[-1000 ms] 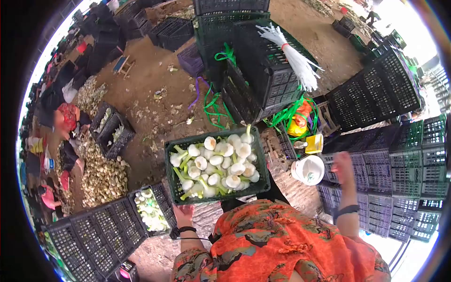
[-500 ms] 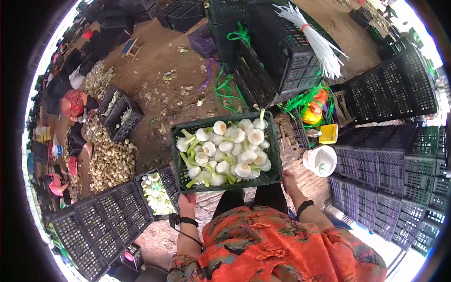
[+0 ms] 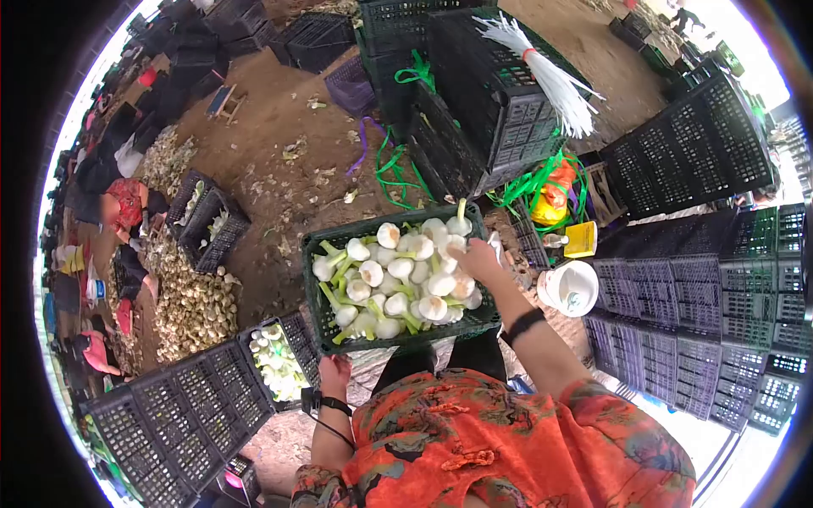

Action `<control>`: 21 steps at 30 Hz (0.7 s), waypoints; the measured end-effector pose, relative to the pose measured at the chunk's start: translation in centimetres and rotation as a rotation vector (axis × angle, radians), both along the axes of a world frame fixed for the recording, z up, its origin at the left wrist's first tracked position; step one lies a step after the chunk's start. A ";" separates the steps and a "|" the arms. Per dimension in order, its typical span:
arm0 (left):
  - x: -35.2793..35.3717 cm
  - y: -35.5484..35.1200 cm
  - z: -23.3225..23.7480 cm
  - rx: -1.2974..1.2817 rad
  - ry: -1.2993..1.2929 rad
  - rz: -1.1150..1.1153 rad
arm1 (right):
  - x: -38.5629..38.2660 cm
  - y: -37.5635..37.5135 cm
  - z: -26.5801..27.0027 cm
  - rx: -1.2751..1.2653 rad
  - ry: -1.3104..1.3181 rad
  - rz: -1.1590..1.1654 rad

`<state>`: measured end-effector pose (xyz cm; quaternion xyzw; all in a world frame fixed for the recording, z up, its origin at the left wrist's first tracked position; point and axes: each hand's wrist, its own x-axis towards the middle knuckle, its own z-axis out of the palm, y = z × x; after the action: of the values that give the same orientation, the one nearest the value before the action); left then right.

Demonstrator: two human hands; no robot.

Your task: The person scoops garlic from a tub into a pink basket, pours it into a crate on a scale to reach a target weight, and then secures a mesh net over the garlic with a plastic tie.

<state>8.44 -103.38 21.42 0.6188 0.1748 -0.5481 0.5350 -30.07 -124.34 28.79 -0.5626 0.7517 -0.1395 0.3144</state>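
Note:
A dark green plastic crate full of white garlic bulbs with trimmed green stems is in front of my body. My right hand reaches over its right side, fingers closed round a garlic bulb near the top of the pile. Just below the crate's near left corner is my left hand. Its fingers are curled, and it appears to be off the rim with nothing visible in it.
A second crate of garlic stands at the left, beside dark crates. More crates are stacked at the right, near a white bucket. White ties lie on crates ahead. A person is beside a garlic heap.
My right hand has left the crate's near right corner and moved up onto the bulbs. My left hand has dropped slightly from the near left corner. The view has shifted a little.

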 end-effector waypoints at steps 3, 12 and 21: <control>0.1 -0.1 -0.9 -0.046 0.026 0.027 | 1.2 -1.6 0.9 0.185 -0.098 -0.019; 0.2 1.2 -1.8 -0.095 0.134 0.045 | 2.4 0.3 -0.9 -0.529 -0.033 0.166; 0.8 1.4 -3.7 -0.129 0.091 -0.012 | 0.3 -3.5 1.6 -0.130 -0.629 -0.727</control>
<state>9.24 -102.01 17.72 0.5587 0.1595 -0.5890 0.5617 -29.79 -127.83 30.39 -0.2124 0.7580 -0.4503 0.4212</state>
